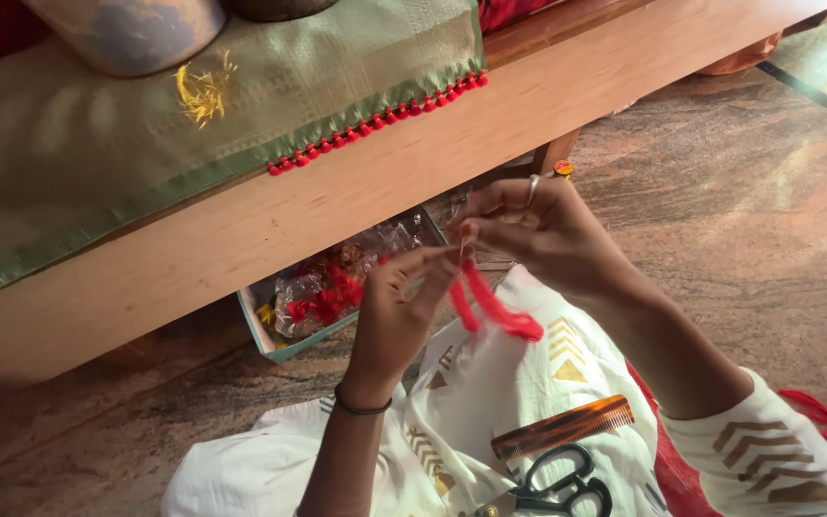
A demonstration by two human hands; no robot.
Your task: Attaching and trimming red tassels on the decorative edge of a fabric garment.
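Note:
My left hand [396, 311] and my right hand [540, 230] meet in front of me, both pinching a bundle of red thread [490, 308] that hangs in a loop between them. A thin needle-like tip shows at my fingertips, too small to be sure. My right hand wears a ring and my left wrist a dark band. On my lap lie a brown comb [563, 427] and black-handled scissors [552, 492], resting on white cloth with gold marks [490, 383].
A low wooden bench [270, 220] runs across ahead, covered by green cloth edged with red tassels [375, 120]. A tray [262, 330] holding a clear bag of red and yellow bits sits under it. Stone floor [748, 211] lies to the right.

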